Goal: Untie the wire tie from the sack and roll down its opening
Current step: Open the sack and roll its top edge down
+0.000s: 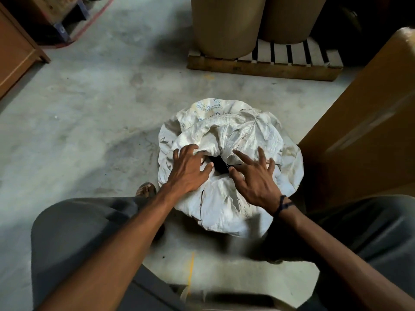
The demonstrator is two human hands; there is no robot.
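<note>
A white woven sack [231, 135] stands on the concrete floor between my knees, its top crumpled and folded outward. A small dark opening [219, 165] shows at the centre of the gathered fabric. My left hand [189, 170] lies on the sack at the left of the opening, fingers spread and bent onto the fabric edge. My right hand [254, 176] hovers or rests at the right of the opening with fingers spread wide and straight. A thin dark strand, possibly the wire tie [231, 164], runs near my right index finger; I cannot tell for sure.
A tall cardboard box [363, 122] stands close on the right of the sack. Two brown fibre drums [226, 25] sit on a wooden pallet [265, 63] behind. Wooden furniture [15, 52] lines the left. My sandalled foot [146, 189] is beside the sack.
</note>
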